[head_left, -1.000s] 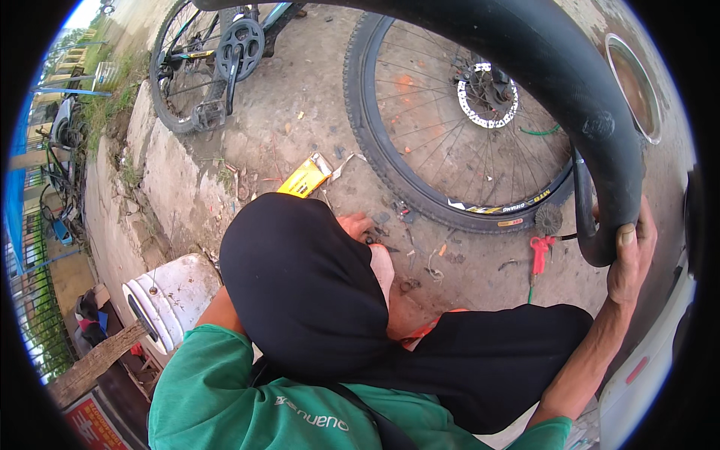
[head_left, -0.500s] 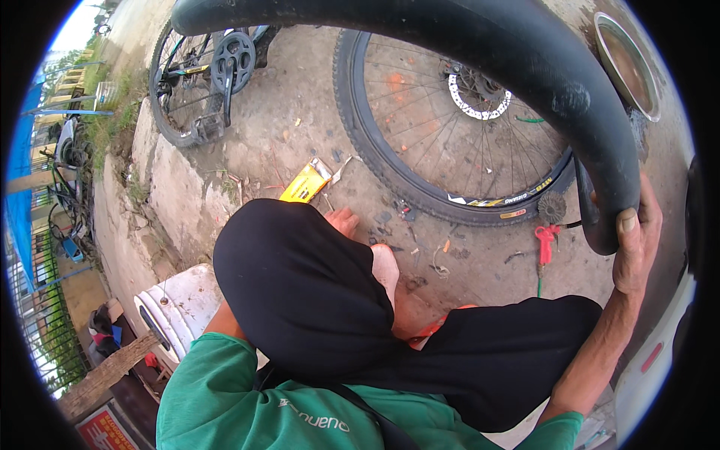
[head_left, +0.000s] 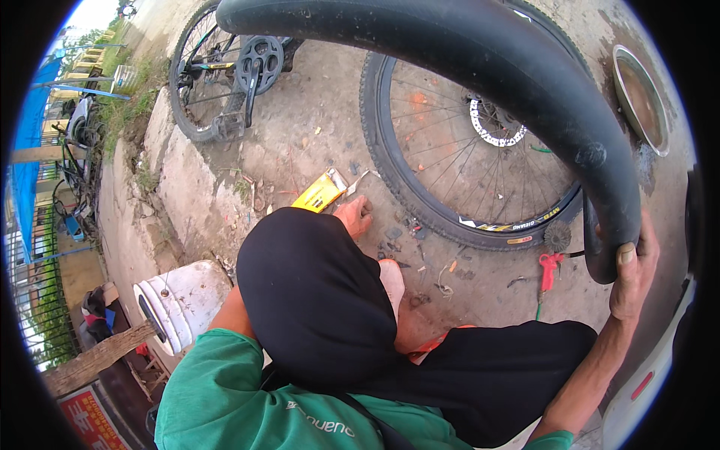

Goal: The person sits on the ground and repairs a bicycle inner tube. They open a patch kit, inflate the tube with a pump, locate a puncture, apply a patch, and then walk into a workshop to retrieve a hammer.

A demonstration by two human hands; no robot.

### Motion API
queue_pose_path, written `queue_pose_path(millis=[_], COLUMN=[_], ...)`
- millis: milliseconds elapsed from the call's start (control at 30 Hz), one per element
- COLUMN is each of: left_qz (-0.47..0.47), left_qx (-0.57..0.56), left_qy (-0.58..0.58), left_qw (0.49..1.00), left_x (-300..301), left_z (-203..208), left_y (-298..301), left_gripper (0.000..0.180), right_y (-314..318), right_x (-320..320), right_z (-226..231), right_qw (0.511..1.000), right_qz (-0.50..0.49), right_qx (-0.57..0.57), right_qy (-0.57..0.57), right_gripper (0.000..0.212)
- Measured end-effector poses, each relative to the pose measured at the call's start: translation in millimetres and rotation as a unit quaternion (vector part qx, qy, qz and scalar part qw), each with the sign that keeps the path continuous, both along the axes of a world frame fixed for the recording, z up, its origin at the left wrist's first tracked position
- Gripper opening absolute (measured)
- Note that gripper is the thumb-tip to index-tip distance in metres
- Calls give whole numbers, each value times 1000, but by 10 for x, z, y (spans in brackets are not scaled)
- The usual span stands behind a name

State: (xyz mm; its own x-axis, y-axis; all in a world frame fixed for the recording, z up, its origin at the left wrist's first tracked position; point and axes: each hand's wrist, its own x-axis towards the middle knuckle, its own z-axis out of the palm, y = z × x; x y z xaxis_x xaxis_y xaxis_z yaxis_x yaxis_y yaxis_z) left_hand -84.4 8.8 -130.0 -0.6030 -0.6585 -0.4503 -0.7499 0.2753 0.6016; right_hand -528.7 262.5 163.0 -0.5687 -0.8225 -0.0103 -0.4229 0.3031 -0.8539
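My right hand (head_left: 634, 274) grips a fat, inflated black inner tube (head_left: 517, 56), thumb on its outer side. The tube arches up and across the top of the view, above a bicycle wheel (head_left: 379, 127) lying flat with its tire on and a disc rotor at the hub. Down on the ground, my left hand (head_left: 355, 216) has its fingers curled together beside a yellow box (head_left: 321, 190) with an open end. Whatever those fingers hold, if anything, is hidden. A red air blow gun (head_left: 549, 270) on a green hose lies near my right hand.
A metal basin of murky water (head_left: 641, 101) stands at the far right. Part of a bicycle with a crankset (head_left: 259, 66) lies at the far left. Small scraps litter the concrete. A white bucket (head_left: 187, 300) is beside my left arm, near a wooden beam (head_left: 101, 360).
The view has shifted, so the surroundings sit lower and further right. My left hand has come out further past my knee, fingers more curled. My right hand keeps its hold on the tube.
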Motion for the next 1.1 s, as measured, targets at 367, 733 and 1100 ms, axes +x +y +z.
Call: queue_pose_path(millis=[367, 733, 1100], left_qz=[1, 106, -162], left_qx=[101, 190, 184], left_qy=[3, 183, 239], left_qw=[995, 959, 940], left_x=[-65, -725, -2382], left_z=[-16, 1779, 3728], left_y=[-136, -936, 511], left_gripper=[32, 39, 112], right_y=[-34, -129, -169], right_x=[19, 134, 278], right_z=[31, 211, 340], right_qw=[1000, 998, 992], right_qz=[11, 25, 22], right_qx=[-20, -50, -126], right_qy=[-16, 21, 9], right_gripper=[84, 63, 58])
